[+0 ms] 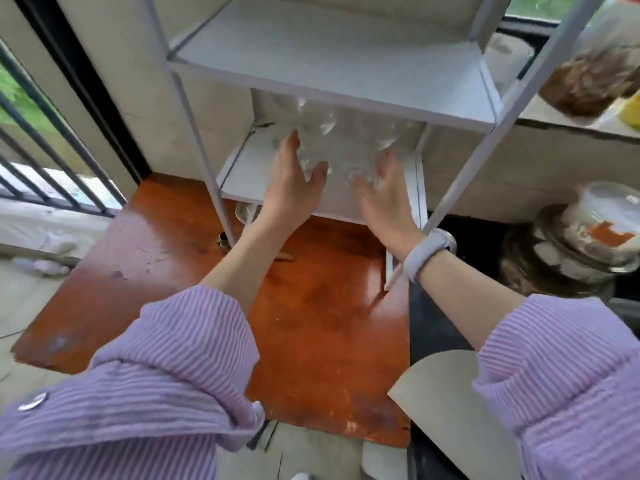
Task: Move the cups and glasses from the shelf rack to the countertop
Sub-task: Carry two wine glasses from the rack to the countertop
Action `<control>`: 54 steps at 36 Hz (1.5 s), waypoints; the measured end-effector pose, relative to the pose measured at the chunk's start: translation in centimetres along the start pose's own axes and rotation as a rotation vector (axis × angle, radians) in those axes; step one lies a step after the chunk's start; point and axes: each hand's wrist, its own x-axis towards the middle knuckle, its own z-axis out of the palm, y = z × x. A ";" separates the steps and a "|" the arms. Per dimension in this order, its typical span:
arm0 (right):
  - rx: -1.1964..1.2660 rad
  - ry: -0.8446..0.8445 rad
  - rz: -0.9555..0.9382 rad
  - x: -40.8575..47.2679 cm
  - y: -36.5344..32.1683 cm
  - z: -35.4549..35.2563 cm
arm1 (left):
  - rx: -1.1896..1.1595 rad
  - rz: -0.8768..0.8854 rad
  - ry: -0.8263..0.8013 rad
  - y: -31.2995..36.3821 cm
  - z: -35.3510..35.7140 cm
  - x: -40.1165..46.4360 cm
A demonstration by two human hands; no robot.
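Observation:
A white metal shelf rack point(346, 81) stands on a reddish wooden board. On its lower shelf point(242, 174) sits a cluster of clear glasses point(329, 133), blurred and hard to tell apart. My left hand point(294, 181) reaches into that shelf with fingers spread, at the left side of the glasses. My right hand point(384, 192), with a pale wristband, is at their right side, fingers apart. Whether either hand touches a glass is unclear from the blur. The upper shelf is bare.
The reddish wooden board point(311, 323) lies under the rack. A stone countertop point(571, 123) at right carries a large jar point(595, 74) of brown contents. Lidded glass jars point(571, 244) stand lower right. A barred window point(41, 150) is at left.

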 end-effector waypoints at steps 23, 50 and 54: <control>0.083 -0.061 -0.002 -10.1 -0.1 -1.5 | -0.224 -0.046 0.070 0.6 -2.0 -10.7; -0.002 0.540 0.464 -46.7 8.7 -38.3 | -0.141 0.128 -0.810 21.9 24.2 -42.9; 0.001 0.743 0.525 -55.8 9.8 -45.4 | -0.200 0.196 -0.997 27.9 29.5 -51.5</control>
